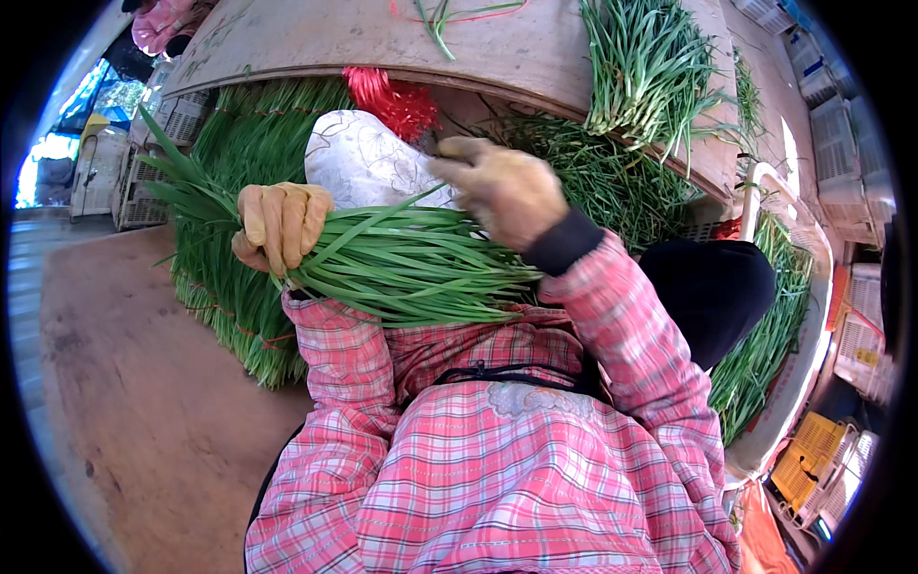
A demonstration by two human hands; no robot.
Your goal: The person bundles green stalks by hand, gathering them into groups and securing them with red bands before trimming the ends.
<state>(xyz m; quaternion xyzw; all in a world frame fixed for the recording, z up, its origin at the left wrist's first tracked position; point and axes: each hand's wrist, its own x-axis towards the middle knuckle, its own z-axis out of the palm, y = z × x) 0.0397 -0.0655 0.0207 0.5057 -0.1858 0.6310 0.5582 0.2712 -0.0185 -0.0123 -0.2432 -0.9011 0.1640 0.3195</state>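
Observation:
A bunch of long, flat green garlic chives (411, 263) lies across my lap, its loose leaves spreading to the right. My left hand (283, 226), in a tan glove, is wrapped round the bunch toward its left end. Above the right part of the leaves is my gloved right hand (502, 189), smeared by motion, so its grip cannot be made out. Under the bunch, a white patterned cloth (368, 158) covers my knee. Stacked bundles of chives (234, 325) with red ties stand to the left. A tuft of red ties (390, 100) hangs by the board's edge.
Ahead is a wooden board (497, 43), with a pile of chives (650, 81) at its right. Loose greens (612, 177) lie below it. A white-rimmed tub (818, 316) of chives stands right, near a yellow crate (811, 459). Another person (164, 24) is far left.

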